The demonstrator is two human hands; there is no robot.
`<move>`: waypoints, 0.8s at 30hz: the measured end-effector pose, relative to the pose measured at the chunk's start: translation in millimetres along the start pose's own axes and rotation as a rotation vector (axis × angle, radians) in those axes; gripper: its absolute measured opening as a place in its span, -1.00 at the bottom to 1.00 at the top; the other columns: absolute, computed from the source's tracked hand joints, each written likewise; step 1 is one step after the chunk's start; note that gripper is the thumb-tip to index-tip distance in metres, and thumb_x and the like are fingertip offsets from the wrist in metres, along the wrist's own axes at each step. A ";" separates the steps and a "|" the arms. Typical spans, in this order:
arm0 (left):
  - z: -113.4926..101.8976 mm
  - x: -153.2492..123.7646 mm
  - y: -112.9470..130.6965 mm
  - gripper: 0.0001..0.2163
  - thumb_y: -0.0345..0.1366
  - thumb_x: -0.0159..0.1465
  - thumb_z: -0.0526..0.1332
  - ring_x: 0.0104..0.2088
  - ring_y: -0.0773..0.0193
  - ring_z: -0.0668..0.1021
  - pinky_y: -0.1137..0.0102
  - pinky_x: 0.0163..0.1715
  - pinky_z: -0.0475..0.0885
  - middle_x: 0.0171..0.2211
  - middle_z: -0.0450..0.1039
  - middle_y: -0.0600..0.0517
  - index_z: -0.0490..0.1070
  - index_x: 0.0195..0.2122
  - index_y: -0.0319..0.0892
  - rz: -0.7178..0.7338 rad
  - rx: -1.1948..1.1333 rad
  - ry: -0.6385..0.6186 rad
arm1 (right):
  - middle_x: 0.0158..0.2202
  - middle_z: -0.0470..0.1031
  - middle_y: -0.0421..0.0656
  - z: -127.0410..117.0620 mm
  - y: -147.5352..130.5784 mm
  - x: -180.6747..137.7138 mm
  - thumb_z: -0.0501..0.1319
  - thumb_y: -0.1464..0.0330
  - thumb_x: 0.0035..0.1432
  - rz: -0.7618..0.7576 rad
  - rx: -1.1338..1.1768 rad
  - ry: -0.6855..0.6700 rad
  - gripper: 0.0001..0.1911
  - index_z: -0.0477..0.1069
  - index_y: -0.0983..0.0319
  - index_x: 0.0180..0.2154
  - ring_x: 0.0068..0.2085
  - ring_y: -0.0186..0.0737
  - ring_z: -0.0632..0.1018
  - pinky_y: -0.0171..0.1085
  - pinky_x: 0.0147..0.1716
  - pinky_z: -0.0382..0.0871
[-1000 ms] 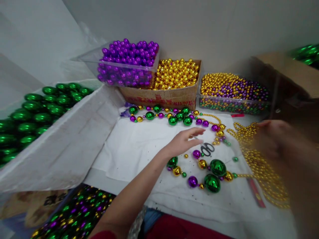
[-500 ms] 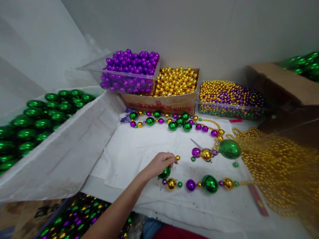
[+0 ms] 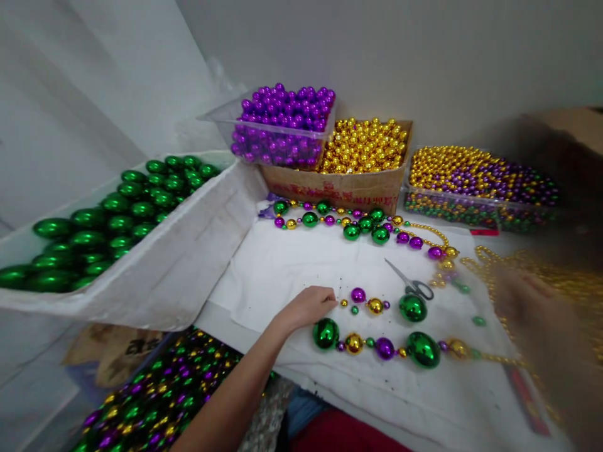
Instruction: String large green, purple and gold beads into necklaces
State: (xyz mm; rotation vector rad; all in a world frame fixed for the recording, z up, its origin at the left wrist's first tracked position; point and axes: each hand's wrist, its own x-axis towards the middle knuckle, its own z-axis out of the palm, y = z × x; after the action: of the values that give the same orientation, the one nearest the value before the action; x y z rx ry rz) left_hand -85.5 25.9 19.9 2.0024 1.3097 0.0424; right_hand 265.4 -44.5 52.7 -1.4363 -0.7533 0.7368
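Observation:
Near the middle of the white cloth [image 3: 282, 257], my left hand [image 3: 315, 306] is closed, fingertips pressed together beside a small gold bead [image 3: 343, 303]; whatever it pinches is hidden. Just right of it lie a purple bead [image 3: 358, 295], a larger gold bead [image 3: 375, 306] and a big green bead [image 3: 413, 308]. Below runs a strung row of green, purple and gold beads, with a green ball [image 3: 326, 333] at its left end, nearest that hand. My right hand [image 3: 541, 307], smeared by motion, is over the gold bead chains at the right; its fingers cannot be made out.
Scissors [image 3: 414, 282] lie behind the big green bead. A finished-looking bead strand [image 3: 330, 220] stretches along the back. Behind it stand a tub of purple beads [image 3: 282, 135], a carton of gold beads [image 3: 339, 185] and a mixed-bead tub [image 3: 452, 198]. A white box [image 3: 188, 263] of green beads is left.
The loose purple, gold and green beads have slid left toward my left hand, uncovering the scissors. My right hand has come into view. The camera has turned left.

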 end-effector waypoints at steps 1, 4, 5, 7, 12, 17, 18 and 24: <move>1.7 1.5 2.2 -0.81 -0.29 0.20 0.04 -0.36 0.25 0.47 0.39 -0.33 0.32 -0.39 0.46 0.02 0.44 -0.37 -0.18 0.020 0.060 0.019 | -0.65 0.19 -0.24 5.9 4.8 -5.2 0.33 0.16 -0.04 0.051 -0.001 -0.027 -0.73 0.47 0.24 -0.42 -0.66 -0.42 0.17 -0.40 -0.74 -0.06; 8.9 5.7 9.9 -0.77 -0.30 0.23 0.02 -0.17 0.18 0.47 0.33 -0.15 0.32 -0.16 0.42 -0.04 0.41 -0.16 -0.16 0.045 0.123 0.130 | -0.64 0.30 -0.25 25.6 14.5 -20.2 0.35 0.18 -0.07 0.163 -0.030 -0.131 -0.56 0.49 0.23 -0.13 -0.69 -0.48 0.12 -0.45 -0.76 -0.14; 12.4 7.2 12.4 -0.74 -0.28 0.24 0.03 -0.13 0.17 0.46 0.32 -0.11 0.31 -0.09 0.39 -0.05 0.37 -0.08 -0.15 0.067 0.120 0.158 | -0.63 0.33 -0.25 32.9 16.9 -25.1 0.34 0.18 -0.06 0.174 -0.049 -0.172 -0.46 0.43 0.21 -0.01 -0.70 -0.49 0.11 -0.46 -0.76 -0.15; 20.9 10.8 16.8 -0.67 -0.22 0.26 0.04 -0.07 0.15 0.45 0.30 -0.06 0.31 0.01 0.31 -0.07 0.31 0.03 -0.14 0.127 0.076 0.169 | -0.61 0.39 -0.25 48.0 21.6 -34.3 0.29 0.16 -0.01 0.176 -0.090 -0.272 -0.35 0.31 0.21 0.13 -0.70 -0.48 0.11 -0.46 -0.75 -0.13; 40.3 23.5 25.1 -0.62 -0.15 0.32 -0.03 -0.04 0.12 0.44 0.26 -0.01 0.29 0.03 0.28 -0.09 0.25 0.11 -0.14 0.128 0.000 0.166 | -0.53 0.48 -0.13 81.7 34.2 -49.5 0.22 0.16 0.01 0.169 -0.195 -0.423 -0.55 0.48 0.34 -0.14 -0.68 -0.45 0.18 -0.41 -0.75 -0.01; 46.7 38.1 33.1 -0.57 0.05 0.23 0.05 -0.21 0.10 0.47 0.25 -0.16 0.34 -0.15 0.35 -0.09 0.39 -0.08 -0.18 0.065 0.062 0.216 | -0.47 0.51 -0.13 98.2 40.7 -54.9 0.17 0.19 0.07 0.158 -0.208 -0.407 -0.61 0.47 0.31 -0.14 -0.69 -0.46 0.20 -0.40 -0.74 0.03; 46.8 40.8 33.7 -0.58 0.05 0.20 0.10 -0.23 0.10 0.47 0.25 -0.18 0.34 -0.19 0.36 -0.08 0.41 -0.14 -0.19 0.082 0.058 0.202 | -0.47 0.51 -0.13 98.8 40.7 -55.4 0.16 0.19 0.08 0.156 -0.208 -0.405 -0.61 0.46 0.31 -0.14 -0.69 -0.46 0.20 -0.40 -0.74 0.03; 39.0 46.0 24.3 -0.70 -0.30 0.09 0.28 -0.27 0.24 0.45 0.34 -0.19 0.35 -0.24 0.43 -0.02 0.42 -0.13 -0.21 0.154 -0.455 0.125 | -0.46 0.51 -0.12 85.8 40.2 -52.4 0.17 0.18 0.09 0.154 -0.203 -0.372 -0.61 0.46 0.31 -0.13 -0.69 -0.47 0.20 -0.41 -0.74 0.02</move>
State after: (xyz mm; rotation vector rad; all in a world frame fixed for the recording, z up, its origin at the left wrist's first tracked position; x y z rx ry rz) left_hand -28.9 36.2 -10.3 1.7199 1.0984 0.5010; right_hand 165.4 -37.5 11.7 -1.5722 -1.0348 1.0905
